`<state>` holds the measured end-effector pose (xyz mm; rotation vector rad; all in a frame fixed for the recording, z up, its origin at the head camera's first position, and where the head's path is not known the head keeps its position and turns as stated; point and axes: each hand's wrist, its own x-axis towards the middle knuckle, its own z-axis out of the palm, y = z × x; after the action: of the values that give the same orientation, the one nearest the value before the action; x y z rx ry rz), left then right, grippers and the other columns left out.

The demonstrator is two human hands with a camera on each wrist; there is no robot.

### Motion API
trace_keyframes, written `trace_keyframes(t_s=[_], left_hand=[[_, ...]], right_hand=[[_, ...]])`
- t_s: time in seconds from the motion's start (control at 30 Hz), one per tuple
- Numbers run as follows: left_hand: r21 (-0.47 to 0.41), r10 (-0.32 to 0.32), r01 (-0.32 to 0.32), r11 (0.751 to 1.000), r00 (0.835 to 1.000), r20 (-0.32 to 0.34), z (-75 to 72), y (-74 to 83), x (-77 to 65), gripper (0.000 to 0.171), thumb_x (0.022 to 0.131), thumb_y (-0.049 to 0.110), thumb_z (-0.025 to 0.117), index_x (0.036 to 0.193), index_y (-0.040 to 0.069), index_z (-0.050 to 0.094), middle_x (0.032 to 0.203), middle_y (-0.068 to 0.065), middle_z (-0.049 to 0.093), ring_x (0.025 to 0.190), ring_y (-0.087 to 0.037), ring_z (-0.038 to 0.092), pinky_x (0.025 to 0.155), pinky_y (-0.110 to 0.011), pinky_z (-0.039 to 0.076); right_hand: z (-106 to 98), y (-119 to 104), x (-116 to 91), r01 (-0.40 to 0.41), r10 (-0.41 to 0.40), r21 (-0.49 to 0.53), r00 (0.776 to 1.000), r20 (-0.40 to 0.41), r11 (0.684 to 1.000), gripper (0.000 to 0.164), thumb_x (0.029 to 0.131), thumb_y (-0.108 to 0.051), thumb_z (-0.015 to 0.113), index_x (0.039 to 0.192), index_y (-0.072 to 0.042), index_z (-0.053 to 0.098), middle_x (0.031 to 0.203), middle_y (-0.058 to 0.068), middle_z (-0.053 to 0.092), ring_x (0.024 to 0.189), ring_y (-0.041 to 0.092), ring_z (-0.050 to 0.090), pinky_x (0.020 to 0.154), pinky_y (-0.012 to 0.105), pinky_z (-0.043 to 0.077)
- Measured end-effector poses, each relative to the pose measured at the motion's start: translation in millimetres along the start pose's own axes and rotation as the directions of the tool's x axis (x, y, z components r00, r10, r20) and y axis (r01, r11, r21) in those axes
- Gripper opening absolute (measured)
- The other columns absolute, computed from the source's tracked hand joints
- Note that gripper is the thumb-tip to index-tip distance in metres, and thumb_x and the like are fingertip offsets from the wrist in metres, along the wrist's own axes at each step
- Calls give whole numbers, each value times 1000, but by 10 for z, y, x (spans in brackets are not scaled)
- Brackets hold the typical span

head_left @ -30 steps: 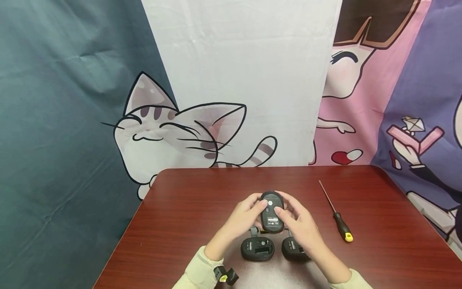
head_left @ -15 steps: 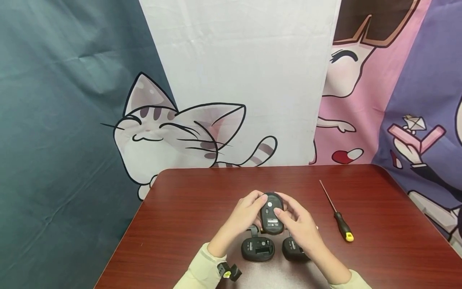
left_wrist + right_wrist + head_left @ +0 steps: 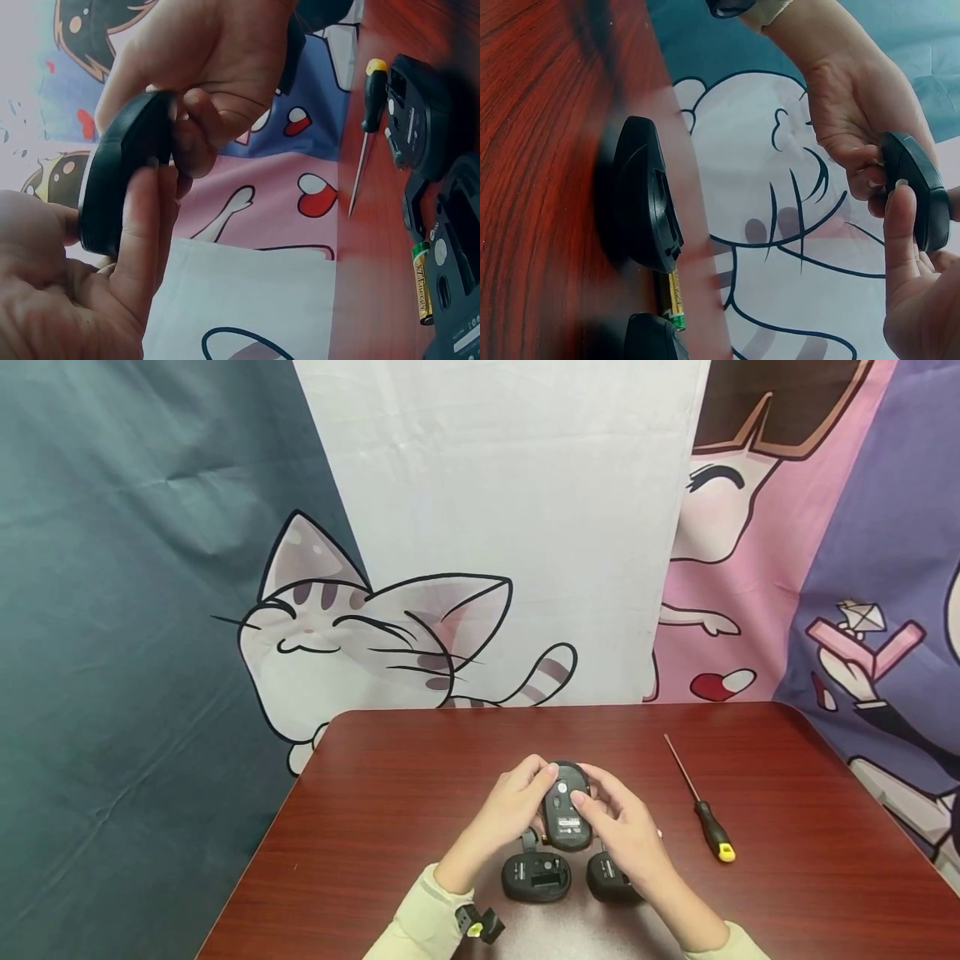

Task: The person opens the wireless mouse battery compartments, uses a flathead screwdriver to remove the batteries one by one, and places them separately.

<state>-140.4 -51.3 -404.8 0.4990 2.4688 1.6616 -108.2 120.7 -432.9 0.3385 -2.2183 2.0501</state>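
Observation:
A black computer mouse (image 3: 567, 818) is held above the table with its underside, label and sensor facing up. My left hand (image 3: 510, 802) grips its left side, thumb at the upper left edge. On the other side my right hand (image 3: 630, 827) holds it, thumb pressing the underside near the middle. Both wrist views show fingers wrapped around the mouse body (image 3: 124, 172). Below lie two more black mice, upside down: one (image 3: 536, 878) with an uncovered battery slot, the other (image 3: 609, 877) partly hidden behind the right forearm.
A screwdriver (image 3: 708, 827) with a black and yellow handle lies to the right on the reddish-brown table (image 3: 420, 760). A battery (image 3: 422, 289) and a small black piece (image 3: 414, 206) lie near the mice. A printed curtain (image 3: 495, 485) hangs behind the table.
The left thumb has slid up from the underside to the mouse's upper left edge. The held mouse has sunk slightly. The other mice and the screwdriver stay where they were.

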Motion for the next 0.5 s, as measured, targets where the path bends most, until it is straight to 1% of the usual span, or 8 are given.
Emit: trace_keyframes(t_s=[0.1, 0.2, 0.3, 0.4, 0.5], left_hand=[[41, 15, -15, 999, 1000, -8, 10, -14, -6, 37, 96, 50, 39, 93, 17, 55, 61, 1, 59, 44, -20, 59, 43, -35, 55], [65, 28, -27, 997, 999, -17, 13, -20, -9, 38, 96, 51, 38, 93, 17, 56, 63, 1, 59, 43, -18, 58, 44, -35, 54], [45, 15, -14, 999, 1000, -20, 14, -13, -10, 39, 96, 52, 39, 93, 17, 56, 61, 0, 59, 43, -22, 59, 44, -38, 55], [5, -3, 3, 1000, 1000, -11, 15, -8, -12, 40, 95, 52, 39, 94, 16, 56, 58, -2, 58, 43, -24, 59, 43, -40, 55], [-48, -15, 16, 999, 1000, 9, 14, -4, -13, 41, 96, 51, 39, 96, 14, 55, 57, -3, 58, 41, -23, 58, 41, -37, 55]], right_hand=[[19, -12, -15, -6, 6, 13, 1000, -7, 1000, 37, 90, -26, 62, 125, -16, 53, 98, 13, 64, 79, 19, 66, 62, 33, 60], [30, -18, -25, -1, 2, 30, 1000, -5, 1000, 37, 91, -25, 61, 125, -14, 52, 98, 15, 64, 80, 20, 67, 63, 34, 60], [36, -21, -26, -2, 2, 36, 1000, -9, 999, 37, 91, -24, 61, 125, -14, 52, 97, 15, 64, 78, 20, 67, 61, 35, 60], [39, -29, -27, -9, 10, 33, 1000, -16, 999, 36, 91, -25, 61, 125, -15, 53, 96, 15, 64, 77, 19, 66, 59, 35, 60], [39, -36, -29, -16, 16, 19, 1000, -25, 1000, 36, 91, -27, 61, 125, -16, 53, 95, 14, 64, 75, 18, 64, 58, 34, 59]])
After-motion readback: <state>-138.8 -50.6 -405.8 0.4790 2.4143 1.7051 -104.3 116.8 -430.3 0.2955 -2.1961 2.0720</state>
